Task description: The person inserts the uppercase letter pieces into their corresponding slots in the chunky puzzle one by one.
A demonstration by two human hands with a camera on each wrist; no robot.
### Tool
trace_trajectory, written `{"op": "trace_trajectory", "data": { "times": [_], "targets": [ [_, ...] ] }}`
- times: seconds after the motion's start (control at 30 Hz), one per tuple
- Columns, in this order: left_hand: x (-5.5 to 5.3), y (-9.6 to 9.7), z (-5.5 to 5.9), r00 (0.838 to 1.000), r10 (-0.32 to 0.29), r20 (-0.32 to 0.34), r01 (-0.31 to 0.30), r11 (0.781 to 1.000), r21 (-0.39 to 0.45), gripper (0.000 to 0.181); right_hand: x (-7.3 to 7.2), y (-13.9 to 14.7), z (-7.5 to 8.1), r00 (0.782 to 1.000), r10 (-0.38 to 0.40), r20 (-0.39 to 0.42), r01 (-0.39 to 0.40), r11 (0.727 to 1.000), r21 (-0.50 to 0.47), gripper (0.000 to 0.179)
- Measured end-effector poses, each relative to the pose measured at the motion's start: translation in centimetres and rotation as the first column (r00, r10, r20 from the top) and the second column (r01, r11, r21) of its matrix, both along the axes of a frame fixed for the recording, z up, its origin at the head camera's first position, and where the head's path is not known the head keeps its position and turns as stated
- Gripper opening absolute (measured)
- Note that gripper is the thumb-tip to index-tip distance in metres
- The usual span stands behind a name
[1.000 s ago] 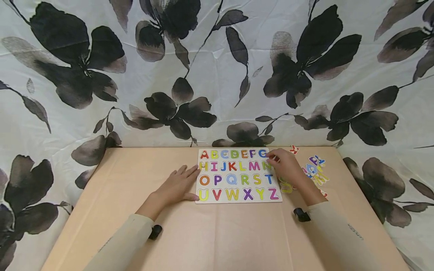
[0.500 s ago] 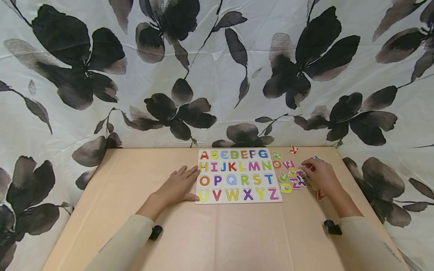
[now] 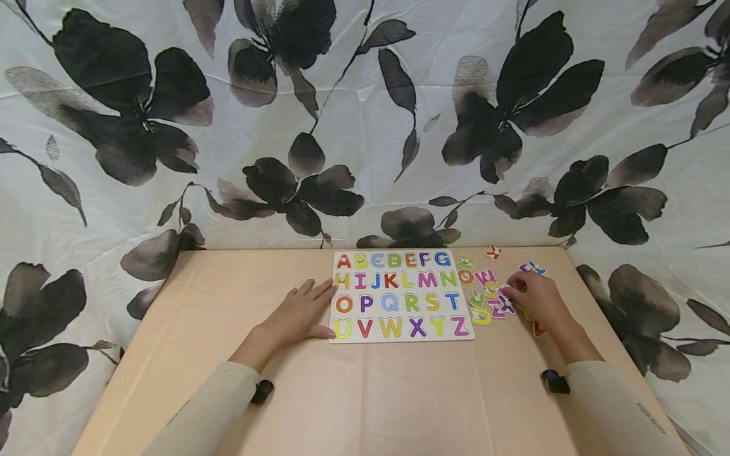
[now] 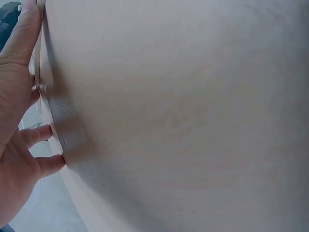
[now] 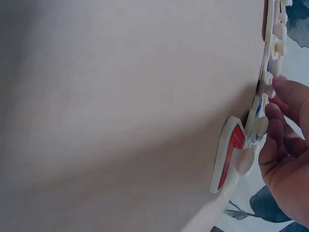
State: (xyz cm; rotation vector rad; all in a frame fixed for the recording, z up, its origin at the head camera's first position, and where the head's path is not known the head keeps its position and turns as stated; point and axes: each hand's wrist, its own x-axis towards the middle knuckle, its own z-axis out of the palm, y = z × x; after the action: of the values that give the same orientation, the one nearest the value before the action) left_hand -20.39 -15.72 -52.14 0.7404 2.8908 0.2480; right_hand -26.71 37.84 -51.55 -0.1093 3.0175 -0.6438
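Observation:
A white alphabet puzzle board (image 3: 393, 314) lies flat, with colourful letters A to Z in rows. My left hand (image 3: 299, 310) rests at its left edge, fingers extended and thumb near the lower corner. In the left wrist view, the left fingers (image 4: 50, 166) touch down at the edge. To the board's right, my right hand (image 3: 538, 297) is over a heap of loose letter pieces. Its thumb and index finger pinch the knob of one letter piece (image 5: 270, 86); which letter is hidden. A red piece (image 5: 223, 150) with a knob leans close to the hand.
Loose pieces lie beside the board, among them an orange O (image 3: 466, 277), a pink M (image 3: 485, 277) and a yellow U (image 3: 481, 318). A red piece (image 3: 493, 252) lies near the far edge of the tan table (image 3: 365, 399). Behind hangs a floral cloth (image 3: 365, 126).
My right hand has left the board's upper right corner and moved right to the loose pieces, then shifted slightly there. The left hand has stayed at the board's left edge.

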Motion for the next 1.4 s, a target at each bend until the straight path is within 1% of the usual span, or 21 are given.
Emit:
{"op": "trace_trajectory", "data": {
  "times": [0.13,0.27,0.37,0.5,0.6,0.73,0.97,1.2,1.4],
  "targets": [
    [0.1,0.1,-0.1,1.000,-0.005,-0.001,0.005,1.000,0.005,0.107,-0.1,0.1,-0.1,1.000,-0.001,0.013,0.001,1.000,0.015,0.023],
    [0.1,0.2,0.0,1.000,-0.002,-0.002,0.002,1.000,0.004,0.107,-0.1,0.2,0.1,1.000,0.019,-0.003,-0.019,1.000,0.019,0.020],
    [0.1,0.3,0.1,1.000,0.003,0.002,-0.003,1.000,-0.004,0.107,-0.1,0.2,0.5,0.999,0.026,-0.019,-0.026,0.999,0.024,0.018],
    [0.1,0.3,0.1,1.000,0.003,0.002,-0.003,1.000,0.000,0.107,-0.1,0.2,1.2,0.999,0.015,-0.032,-0.015,1.000,0.024,0.019],
    [0.0,0.3,0.0,1.000,0.000,-0.002,0.000,1.000,0.008,0.107,0.0,0.2,1.8,0.998,0.013,-0.060,-0.012,1.000,0.018,0.020],
    [-0.1,0.3,-0.1,1.000,0.003,0.002,-0.003,1.000,0.004,0.108,0.0,-0.2,2.2,0.995,0.033,-0.093,-0.032,0.999,0.005,0.019],
    [0.0,0.3,0.1,1.000,-0.002,-0.001,0.002,1.000,-0.003,0.107,-0.3,-2.6,2.5,0.995,0.067,-0.076,-0.069,0.997,-0.026,0.024],
    [0.1,0.3,0.2,1.000,0.006,0.003,-0.006,1.000,-0.002,0.108,-0.5,-5.7,2.5,0.992,0.105,-0.068,-0.112,0.987,-0.113,0.022],
    [0.1,0.2,0.3,1.000,-0.005,-0.013,0.005,1.000,-0.004,0.107,-0.6,-8.5,2.2,0.989,0.134,-0.068,-0.144,0.975,-0.170,0.022]
  ]
}}
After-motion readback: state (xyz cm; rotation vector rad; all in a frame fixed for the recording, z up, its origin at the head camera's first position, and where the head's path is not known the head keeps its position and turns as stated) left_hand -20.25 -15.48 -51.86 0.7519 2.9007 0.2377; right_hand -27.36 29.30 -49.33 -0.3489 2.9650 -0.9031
